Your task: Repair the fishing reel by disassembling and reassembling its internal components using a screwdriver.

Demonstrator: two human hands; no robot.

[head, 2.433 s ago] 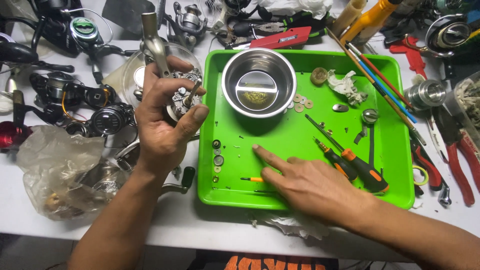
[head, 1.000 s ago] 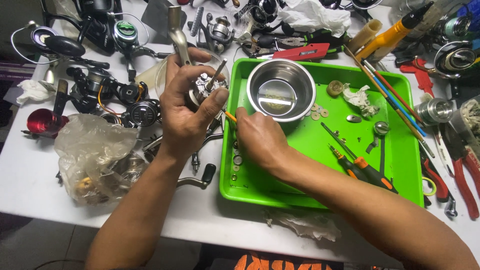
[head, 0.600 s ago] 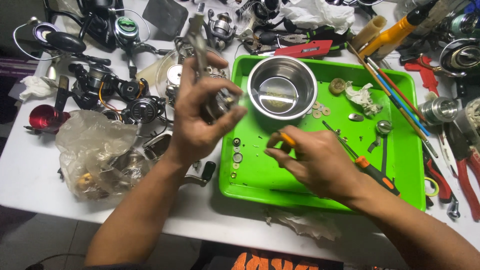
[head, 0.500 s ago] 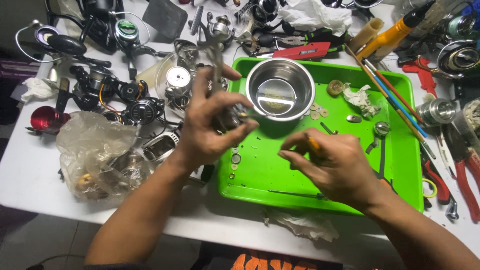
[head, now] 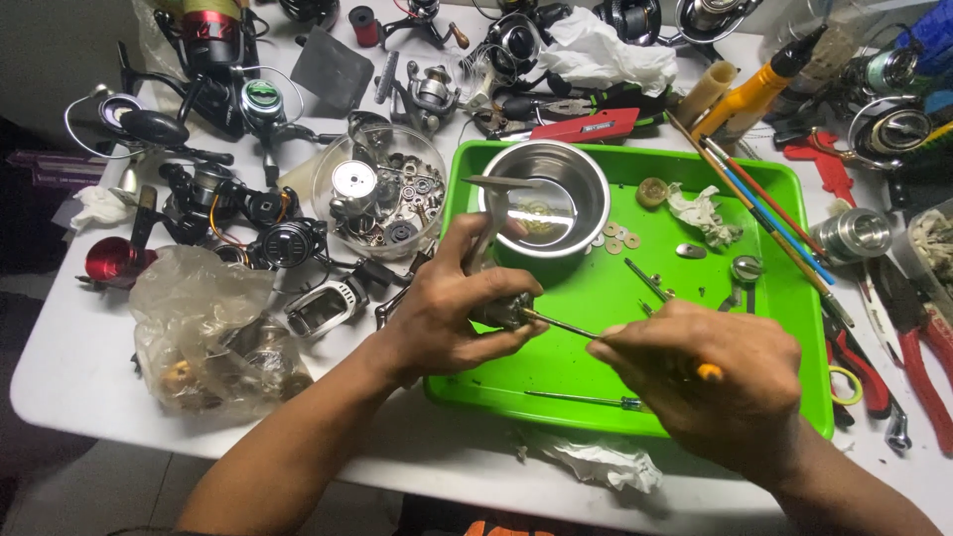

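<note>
My left hand [head: 447, 313] grips a grey fishing reel body [head: 494, 288] over the left part of the green tray [head: 586, 372], its foot pointing up. In my right hand [head: 710, 382] is a small screwdriver [head: 561, 325] with an orange handle end. Its thin shaft points left and its tip touches the reel body. A steel bowl [head: 549, 199] stands in the tray just behind the reel.
Washers [head: 617, 238], a rag [head: 701, 213] and small tools lie in the tray. A clear bowl of reel parts [head: 379, 194] sits to the left, with several reels, a plastic bag [head: 204, 333] and pliers [head: 923, 328] around.
My left hand has lowered the reel body over the tray. My right hand picked up the screwdriver, moved right and set its tip on the reel. The camera has shifted.
</note>
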